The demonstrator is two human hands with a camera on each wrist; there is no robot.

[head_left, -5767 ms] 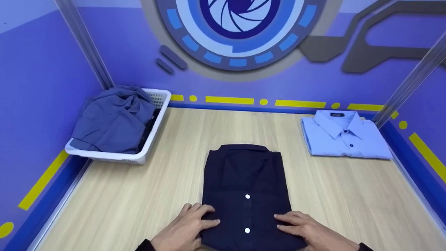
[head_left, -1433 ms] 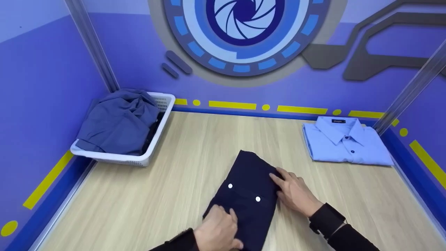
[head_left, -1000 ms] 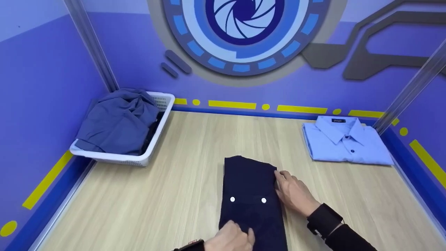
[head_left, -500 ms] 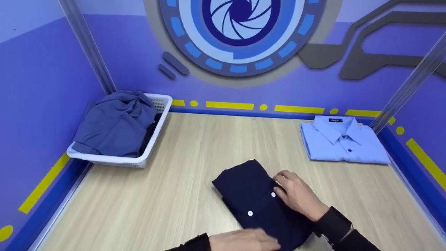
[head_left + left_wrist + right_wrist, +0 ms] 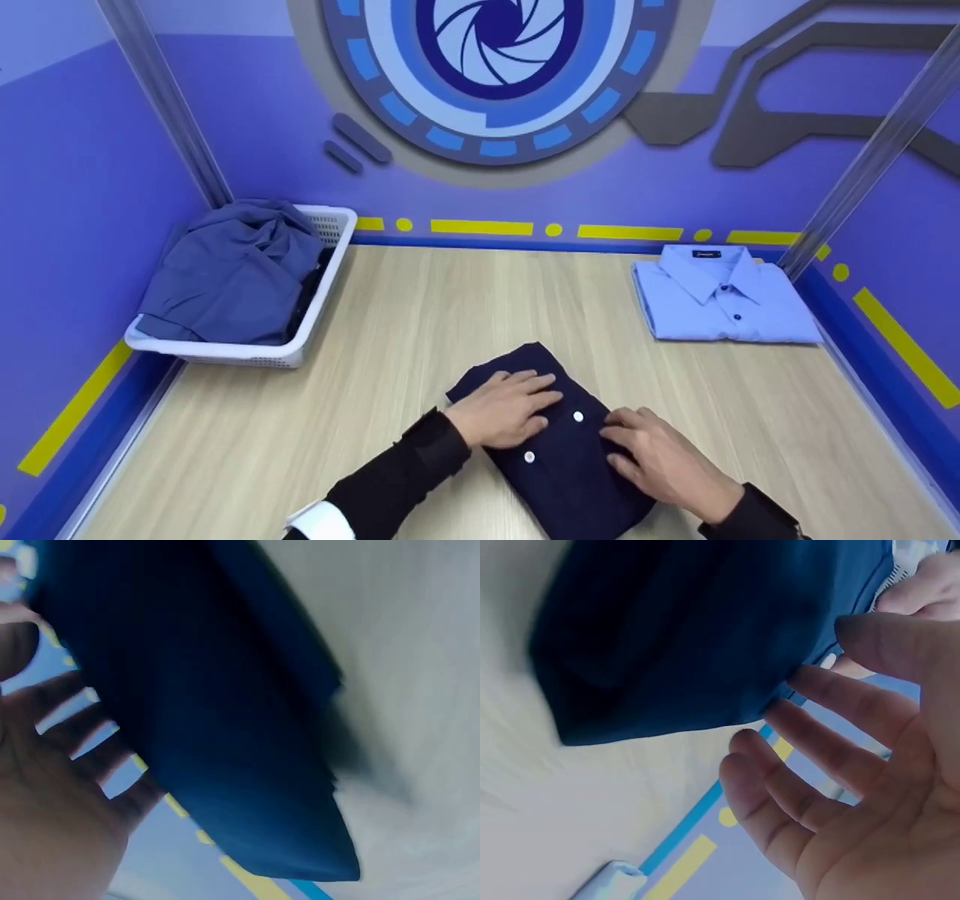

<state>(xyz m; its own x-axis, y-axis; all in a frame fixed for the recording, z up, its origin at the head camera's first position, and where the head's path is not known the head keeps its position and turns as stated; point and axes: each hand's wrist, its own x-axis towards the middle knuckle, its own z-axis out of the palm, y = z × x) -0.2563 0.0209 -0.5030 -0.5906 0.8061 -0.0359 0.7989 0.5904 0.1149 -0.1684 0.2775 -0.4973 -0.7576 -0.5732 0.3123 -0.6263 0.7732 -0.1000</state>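
Note:
A dark navy shirt point(image 5: 574, 480) lies folded into a compact bundle at the front of the table, turned at an angle, with two white buttons showing on top. My left hand point(image 5: 506, 409) rests on its far left part, fingers extended across the cloth. At the right edge of the bundle, my right hand point(image 5: 664, 457) touches the cloth with its fingertips. In the left wrist view the shirt point(image 5: 187, 705) spans the middle, beside the spread fingers of the left hand point(image 5: 60, 795). The right wrist view shows loosely bent fingers of the right hand point(image 5: 855, 765) against the shirt's edge point(image 5: 682, 637).
A white basket point(image 5: 319, 304) with a crumpled grey-blue garment point(image 5: 232, 277) and something black stands at the back left. A folded light blue shirt point(image 5: 724, 300) lies at the back right. Printed purple-blue panels point(image 5: 247, 112) border the wooden table point(image 5: 420, 300).
The navy shirt, earlier lying collar-up, has been folded smaller and turned, its far end now pointing left. My left hand has moved from the near part up onto the far part; the right slid nearer.

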